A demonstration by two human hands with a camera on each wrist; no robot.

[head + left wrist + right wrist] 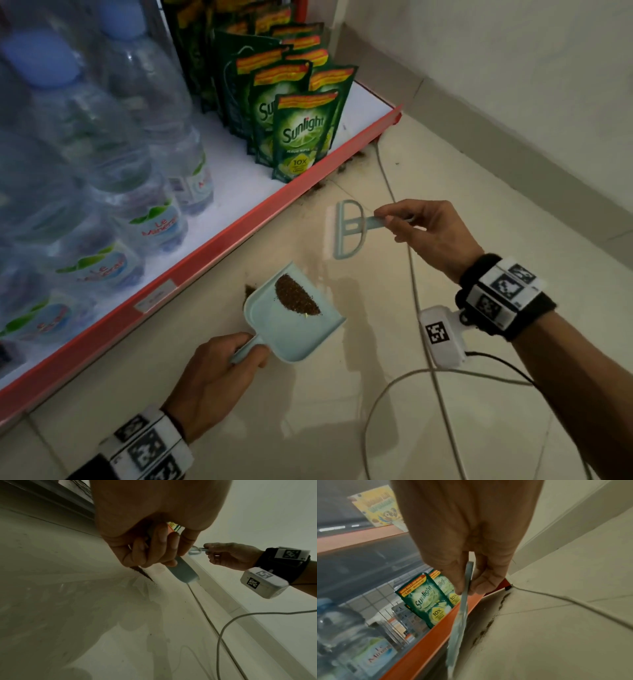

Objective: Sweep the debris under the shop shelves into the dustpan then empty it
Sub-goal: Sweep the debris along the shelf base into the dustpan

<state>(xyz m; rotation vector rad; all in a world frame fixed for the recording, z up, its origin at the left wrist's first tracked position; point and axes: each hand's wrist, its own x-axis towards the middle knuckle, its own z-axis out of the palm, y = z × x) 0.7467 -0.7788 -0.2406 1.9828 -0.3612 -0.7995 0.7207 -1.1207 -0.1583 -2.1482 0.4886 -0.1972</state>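
My left hand (226, 370) grips the handle of a pale blue dustpan (294, 329) tipped over the floor beside the shelf edge. A dark brown heap of debris (296, 296) lies inside the pan, and a small patch of debris (249, 290) stays on the tile by its lip. My right hand (424, 229) pinches the handle of a small pale blue brush (346, 229), held above the floor to the right of the shelf. More dark debris (342, 168) lines the floor under the red shelf edge (219, 240). In the right wrist view the brush (460, 626) hangs edge-on from my fingers (481, 585).
The bottom shelf holds water bottles (113, 192) and green Sunlight pouches (301, 133). A white cable (421, 315) runs across the tiled floor and loops near my right arm. The wall and its skirting (513, 144) close off the right side.
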